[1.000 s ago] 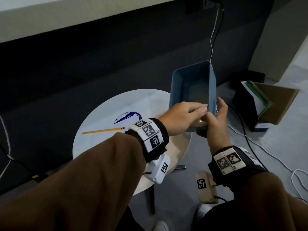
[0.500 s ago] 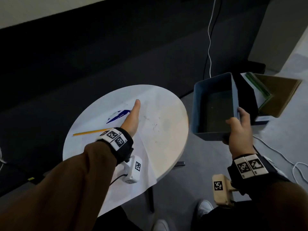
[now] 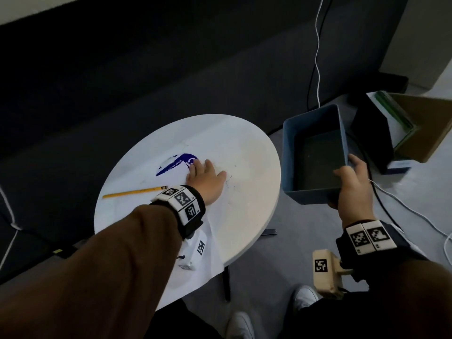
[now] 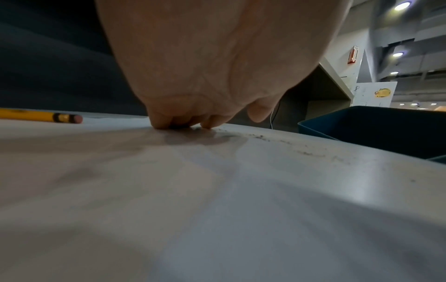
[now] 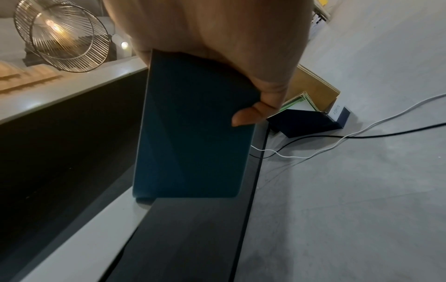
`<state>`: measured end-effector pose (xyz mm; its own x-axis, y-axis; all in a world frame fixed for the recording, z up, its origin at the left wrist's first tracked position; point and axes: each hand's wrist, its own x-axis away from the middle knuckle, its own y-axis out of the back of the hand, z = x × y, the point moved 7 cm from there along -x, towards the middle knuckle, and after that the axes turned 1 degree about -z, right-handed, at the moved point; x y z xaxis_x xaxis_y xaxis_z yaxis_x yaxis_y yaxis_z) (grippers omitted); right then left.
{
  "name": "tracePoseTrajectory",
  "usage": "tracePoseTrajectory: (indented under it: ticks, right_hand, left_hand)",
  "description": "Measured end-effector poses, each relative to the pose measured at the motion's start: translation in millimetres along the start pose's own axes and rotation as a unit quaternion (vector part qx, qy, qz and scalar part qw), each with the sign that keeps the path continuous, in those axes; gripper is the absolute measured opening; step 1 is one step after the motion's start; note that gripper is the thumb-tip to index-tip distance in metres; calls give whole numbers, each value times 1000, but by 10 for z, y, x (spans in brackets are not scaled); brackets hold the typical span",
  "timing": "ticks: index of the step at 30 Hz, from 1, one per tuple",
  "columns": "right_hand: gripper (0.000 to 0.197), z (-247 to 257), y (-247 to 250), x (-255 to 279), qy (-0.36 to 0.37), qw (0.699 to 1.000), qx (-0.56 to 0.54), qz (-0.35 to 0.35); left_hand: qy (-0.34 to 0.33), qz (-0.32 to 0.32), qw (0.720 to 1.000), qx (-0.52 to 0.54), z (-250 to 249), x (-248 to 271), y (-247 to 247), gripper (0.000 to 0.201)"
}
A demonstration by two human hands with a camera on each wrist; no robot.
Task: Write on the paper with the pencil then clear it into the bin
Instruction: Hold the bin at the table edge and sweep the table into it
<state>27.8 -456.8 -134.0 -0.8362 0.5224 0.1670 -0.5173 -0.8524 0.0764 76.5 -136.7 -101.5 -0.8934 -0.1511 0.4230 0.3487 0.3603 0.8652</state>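
I think I am in a big office or a hall, not a home. I sit at a small round white worktop (image 3: 244,167) on a gray floor (image 3: 305,228) by a dark wall, with cables (image 5: 337,143) along the floor. Far off I see round ceiling lights (image 4: 402,5), a red sign (image 4: 353,56) and a big wire lamp (image 5: 60,36).

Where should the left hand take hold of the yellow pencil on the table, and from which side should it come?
Likely at mid-shaft, from above. The pencil lies flat on the paper, eraser end toward the left hand, its bare shaft open to a thumb-and-finger pinch across it.
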Motion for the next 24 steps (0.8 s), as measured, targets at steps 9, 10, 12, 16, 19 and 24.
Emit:
tracePoseTrajectory:
  ticks: [9,10,12,16,19,24]
  right_hand:
    - [61,-54,12,28,-3,1000,-9,7]
    - [60,-62,14,25,-5,1000,-14,7]
    - [59,-77,14,33,-11,1000,-26,9]
    - [62,-85,-5,84,-23,999,-44,12]
    - [63,-77,3,109,-16,999,-41,15]
    - [67,-77,12,156,-18,999,-42,12]
  left_hand:
    - [5,10,1000,9,92,201,281,74]
    - [31,23,999,-23,170,226,299,78]
    - [82,49,992,-80,346,285,289,82]
    - [134,64,981,-128,660,315,190,88]
    - [120,55,980,-147,717,239,113,92]
    - [91,54,983,-152,635,150,44,86]
